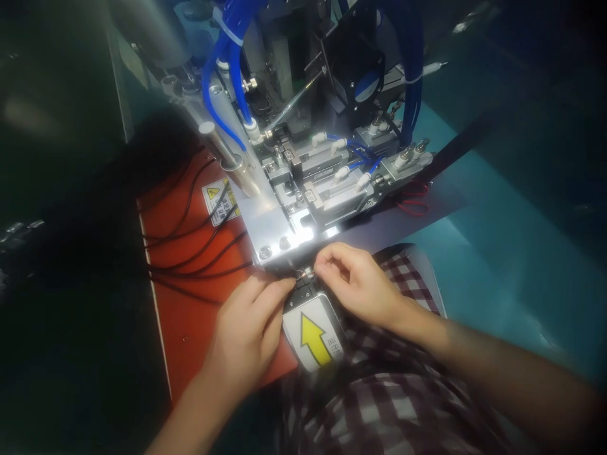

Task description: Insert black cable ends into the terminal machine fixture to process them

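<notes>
My left hand (246,328) rests on the orange mat (190,316), its fingers pressed together in a pinch at a tiny metal part (303,275) with a thin wire. My right hand (355,278) comes in from the right and pinches the same small part from the other side. Both fingertips meet just below the front edge of the shiny metal base plate (275,227) of a machine. Right beneath them sits a white label with a yellow arrow (313,335) pointing toward the machine.
The machine (322,170) carries blue air hoses (222,82), pneumatic cylinders and a brass-tipped rod (232,161). Black cables (194,253) cross the orange mat beside a yellow warning sticker (217,201). A teal surface (497,253) lies right. Checked cloth (379,392) covers my lap.
</notes>
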Action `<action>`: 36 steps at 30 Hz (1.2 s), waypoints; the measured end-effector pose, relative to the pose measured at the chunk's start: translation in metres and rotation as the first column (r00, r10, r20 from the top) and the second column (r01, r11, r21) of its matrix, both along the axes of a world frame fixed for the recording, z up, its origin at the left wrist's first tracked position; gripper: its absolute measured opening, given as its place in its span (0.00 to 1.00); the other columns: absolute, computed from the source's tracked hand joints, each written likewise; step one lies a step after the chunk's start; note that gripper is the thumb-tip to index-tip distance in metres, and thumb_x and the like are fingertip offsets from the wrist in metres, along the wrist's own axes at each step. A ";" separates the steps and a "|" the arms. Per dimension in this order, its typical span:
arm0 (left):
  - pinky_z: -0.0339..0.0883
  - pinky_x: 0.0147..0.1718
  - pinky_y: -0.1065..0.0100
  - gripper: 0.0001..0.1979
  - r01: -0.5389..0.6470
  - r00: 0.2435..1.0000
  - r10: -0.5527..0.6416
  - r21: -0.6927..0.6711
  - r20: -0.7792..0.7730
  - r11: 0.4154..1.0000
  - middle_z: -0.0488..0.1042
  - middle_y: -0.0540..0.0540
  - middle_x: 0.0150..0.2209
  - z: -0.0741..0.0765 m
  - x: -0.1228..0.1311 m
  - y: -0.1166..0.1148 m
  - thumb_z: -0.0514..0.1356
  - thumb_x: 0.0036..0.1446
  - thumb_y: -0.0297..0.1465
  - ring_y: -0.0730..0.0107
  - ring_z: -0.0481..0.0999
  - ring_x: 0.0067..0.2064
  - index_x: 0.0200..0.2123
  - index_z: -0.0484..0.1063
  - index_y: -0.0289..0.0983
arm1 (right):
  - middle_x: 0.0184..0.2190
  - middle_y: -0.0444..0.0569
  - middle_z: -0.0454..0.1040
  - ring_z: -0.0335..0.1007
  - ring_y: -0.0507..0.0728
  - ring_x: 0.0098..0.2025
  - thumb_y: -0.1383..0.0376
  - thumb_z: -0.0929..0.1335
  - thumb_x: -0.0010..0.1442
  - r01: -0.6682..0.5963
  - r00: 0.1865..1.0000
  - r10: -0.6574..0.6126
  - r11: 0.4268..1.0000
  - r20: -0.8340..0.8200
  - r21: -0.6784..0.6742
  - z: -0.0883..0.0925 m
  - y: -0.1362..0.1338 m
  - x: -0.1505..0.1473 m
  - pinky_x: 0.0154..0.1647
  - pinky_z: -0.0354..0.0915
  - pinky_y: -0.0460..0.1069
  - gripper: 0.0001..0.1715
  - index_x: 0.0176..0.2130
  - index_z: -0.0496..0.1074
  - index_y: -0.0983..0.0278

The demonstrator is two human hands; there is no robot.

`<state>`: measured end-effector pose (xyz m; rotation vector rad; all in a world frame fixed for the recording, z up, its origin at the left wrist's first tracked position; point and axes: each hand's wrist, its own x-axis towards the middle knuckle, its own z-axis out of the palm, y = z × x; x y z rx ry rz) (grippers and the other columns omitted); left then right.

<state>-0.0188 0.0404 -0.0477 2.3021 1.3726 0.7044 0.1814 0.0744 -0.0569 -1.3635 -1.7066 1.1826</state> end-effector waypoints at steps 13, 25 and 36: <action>0.66 0.36 0.72 0.13 0.002 1.000 -0.002 0.000 0.010 1.000 0.71 0.47 0.40 -0.001 0.001 0.000 0.54 0.61 0.20 0.73 0.70 0.39 0.46 0.70 0.36 | 0.29 0.45 0.70 0.66 0.53 0.31 0.70 0.63 0.62 -0.007 1.000 0.007 1.000 0.028 -0.016 -0.003 -0.002 -0.002 0.34 0.61 0.49 0.06 0.31 0.67 0.63; 0.67 0.35 0.71 0.12 -0.003 1.000 0.003 0.002 -0.008 1.000 0.71 0.46 0.39 0.001 0.001 0.001 0.53 0.62 0.21 0.71 0.70 0.38 0.46 0.70 0.37 | 0.27 0.44 0.70 0.66 0.53 0.30 0.70 0.64 0.61 0.011 0.997 -0.008 0.999 0.082 -0.030 0.002 -0.001 -0.003 0.32 0.61 0.48 0.07 0.30 0.67 0.63; 0.67 0.35 0.71 0.13 0.008 1.000 -0.007 0.028 -0.023 1.000 0.71 0.46 0.39 -0.001 0.001 0.000 0.53 0.61 0.19 0.71 0.70 0.39 0.47 0.70 0.36 | 0.28 0.44 0.70 0.66 0.53 0.31 0.71 0.63 0.61 -0.005 0.988 0.013 0.999 0.154 -0.048 0.010 0.000 -0.003 0.32 0.61 0.48 0.09 0.29 0.66 0.63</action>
